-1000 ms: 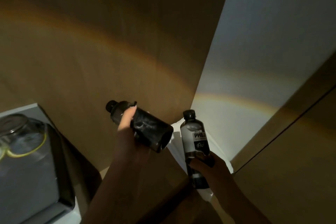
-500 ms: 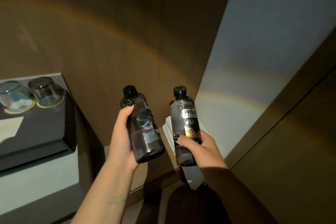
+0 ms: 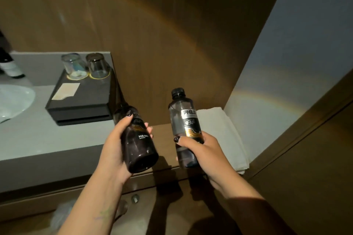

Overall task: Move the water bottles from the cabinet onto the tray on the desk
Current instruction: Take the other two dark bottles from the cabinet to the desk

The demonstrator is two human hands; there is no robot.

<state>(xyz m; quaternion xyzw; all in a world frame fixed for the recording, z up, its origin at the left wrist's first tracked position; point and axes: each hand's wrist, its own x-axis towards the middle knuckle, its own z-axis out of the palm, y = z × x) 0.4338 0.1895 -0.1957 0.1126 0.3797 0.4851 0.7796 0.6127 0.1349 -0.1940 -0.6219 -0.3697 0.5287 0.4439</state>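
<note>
Dark tinted plastic is what I have in both hands: my left hand (image 3: 118,145) wraps a bottle (image 3: 138,139) that leans with its cap away from me and its base toward the camera, and my right hand (image 3: 198,147) holds a second bottle (image 3: 184,126), marked PH8.0, nearly upright. Each grip is clenched round the lower body of its bottle, fingers curled. Both bottles hang in the air in front of the wooden shelf (image 3: 164,129), to the right of the grey worktop (image 3: 38,135).

The black tray (image 3: 84,99) sits at the worktop's right end, with two upturned glasses (image 3: 86,66) along its far edge and a pale card (image 3: 65,91) near its left side. To do this carry well, I judge I should swing both hands left, bring the leaning bottle upright first, and set the bases on the bare dark area nearest me, clear of glasses and card.

The leaning bottle's cap is lost against the dark tray corner. At the left edge, a bottle (image 3: 10,66) and a white basin (image 3: 13,99) are cut off. Folded white towels (image 3: 225,133) lie behind my right hand. The cabinet itself I cannot make out.
</note>
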